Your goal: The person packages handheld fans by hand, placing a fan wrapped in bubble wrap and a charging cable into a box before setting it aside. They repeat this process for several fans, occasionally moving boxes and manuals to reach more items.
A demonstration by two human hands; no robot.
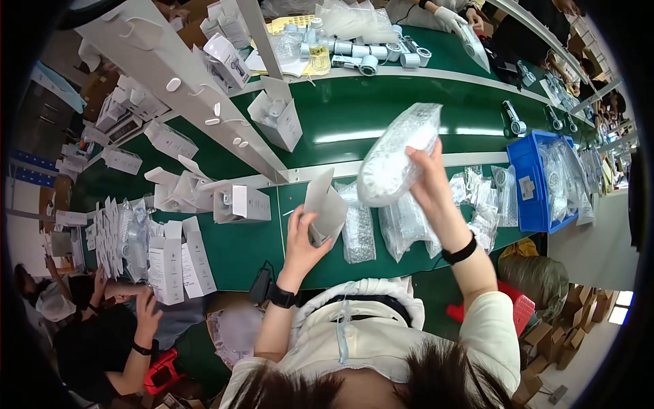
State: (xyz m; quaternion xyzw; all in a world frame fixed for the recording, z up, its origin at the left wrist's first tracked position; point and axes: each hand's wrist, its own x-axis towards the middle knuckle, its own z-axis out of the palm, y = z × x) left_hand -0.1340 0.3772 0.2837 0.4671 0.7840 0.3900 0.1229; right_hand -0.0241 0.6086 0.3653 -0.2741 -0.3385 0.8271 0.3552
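My right hand (429, 174) grips a bubble-wrapped bundle (395, 160), raised above the bench; the item inside is blurred by the wrap. Lower and to the left, my left hand (305, 238) is wrapped round a small white carton (325, 208) with its flap standing up. The carton's inside cannot be made out. Between and just beyond the hands, more bubble-wrapped packs lie on the green bench, one bubble-wrap pack (359, 228) beside the carton and a clear bag (402, 228) under my right hand.
A blue bin (528, 187) full of wrapped items stands at the right. Open white cartons (242, 203) sit to the left. Behind a metal rail runs a green conveyor belt (368, 112) with handheld devices (513, 118). A co-worker's arm (139, 334) reaches in at lower left.
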